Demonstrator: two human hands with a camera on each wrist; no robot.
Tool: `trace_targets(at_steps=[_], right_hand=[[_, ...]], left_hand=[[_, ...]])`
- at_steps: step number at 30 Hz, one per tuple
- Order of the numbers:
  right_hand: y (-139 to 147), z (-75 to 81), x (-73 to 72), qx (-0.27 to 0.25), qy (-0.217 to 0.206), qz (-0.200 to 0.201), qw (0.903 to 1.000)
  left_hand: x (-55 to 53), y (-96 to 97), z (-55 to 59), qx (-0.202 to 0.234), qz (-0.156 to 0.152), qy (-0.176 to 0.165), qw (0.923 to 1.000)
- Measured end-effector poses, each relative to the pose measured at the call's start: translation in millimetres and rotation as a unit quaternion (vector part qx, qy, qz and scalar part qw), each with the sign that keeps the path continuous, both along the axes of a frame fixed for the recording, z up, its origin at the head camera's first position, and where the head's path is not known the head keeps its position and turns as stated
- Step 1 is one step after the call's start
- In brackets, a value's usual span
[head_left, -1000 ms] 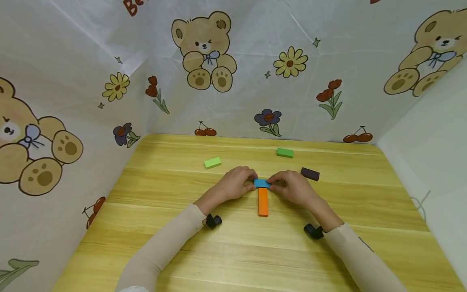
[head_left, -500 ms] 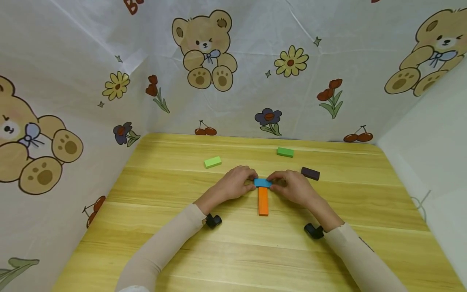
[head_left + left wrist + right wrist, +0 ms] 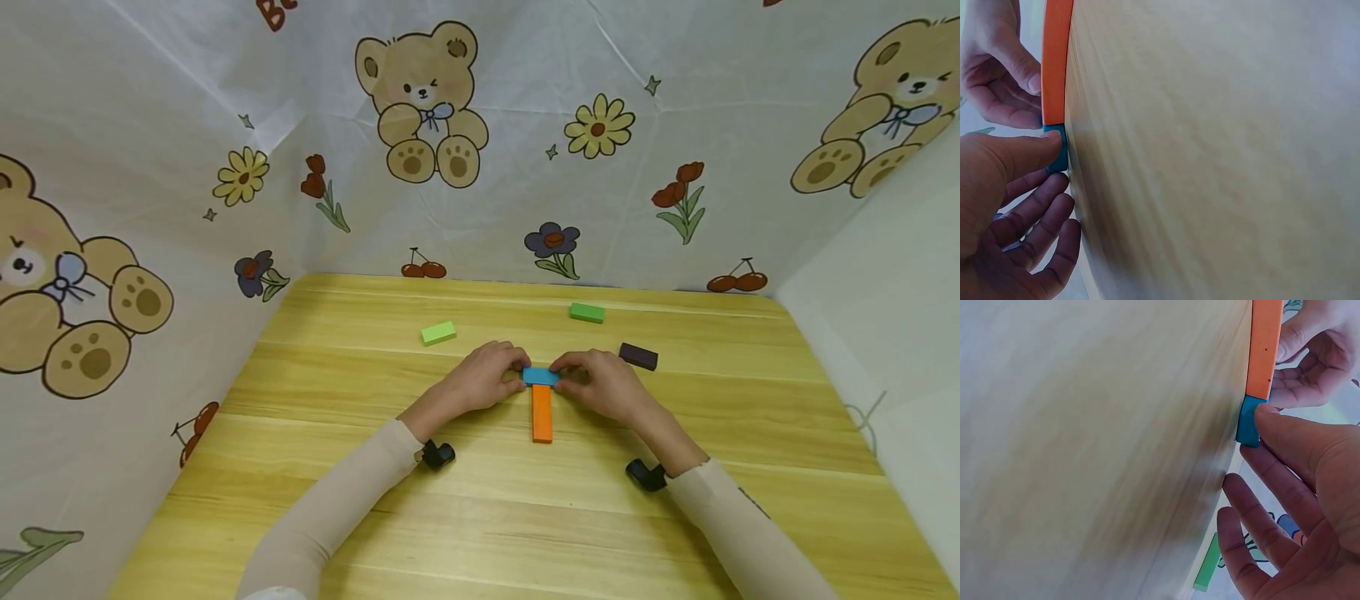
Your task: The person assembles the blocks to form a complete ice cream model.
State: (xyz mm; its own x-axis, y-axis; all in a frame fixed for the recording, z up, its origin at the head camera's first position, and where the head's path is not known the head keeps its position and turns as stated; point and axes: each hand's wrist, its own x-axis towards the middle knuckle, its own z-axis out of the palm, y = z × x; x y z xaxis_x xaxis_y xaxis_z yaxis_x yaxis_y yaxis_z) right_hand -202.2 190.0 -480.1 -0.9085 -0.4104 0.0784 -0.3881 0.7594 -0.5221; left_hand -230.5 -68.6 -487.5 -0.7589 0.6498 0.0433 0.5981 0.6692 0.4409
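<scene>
Left hand (image 3: 487,375) and right hand (image 3: 600,383), fingers closed to a pinch, hold opposite ends of a blue block (image 3: 540,377), lying crosswise against the far end of an orange block (image 3: 542,414) on the surface (image 3: 480,533); a dark block (image 3: 638,357) lies farther right

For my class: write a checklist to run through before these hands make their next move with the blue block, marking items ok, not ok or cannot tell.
1. Left hand pinches the blue block at its left end: ok.
2. Right hand pinches its right end: ok.
3. Blue block touches the orange block at its far end: ok.
4. The two form a T: ok.
5. Blue block exactly centred: cannot tell; the hands partly cover its ends.
6. Light green block and green block apart from both hands: ok.
</scene>
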Motion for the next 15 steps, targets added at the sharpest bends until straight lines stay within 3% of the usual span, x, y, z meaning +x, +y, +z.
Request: trace_targets(at_steps=[10,15], right_hand=[[7.9,1.1,1.4,-0.023,-0.025,-0.002,0.9994],[14.3,2.2,3.5,-0.031,-0.02,-0.002,0.9993]], left_hand=[[6.0,-4.4,3.9,-0.012,0.005,0.004,0.9999],[19.2,-4.3,8.1,-0.058,0.015,0.051,0.9969]])
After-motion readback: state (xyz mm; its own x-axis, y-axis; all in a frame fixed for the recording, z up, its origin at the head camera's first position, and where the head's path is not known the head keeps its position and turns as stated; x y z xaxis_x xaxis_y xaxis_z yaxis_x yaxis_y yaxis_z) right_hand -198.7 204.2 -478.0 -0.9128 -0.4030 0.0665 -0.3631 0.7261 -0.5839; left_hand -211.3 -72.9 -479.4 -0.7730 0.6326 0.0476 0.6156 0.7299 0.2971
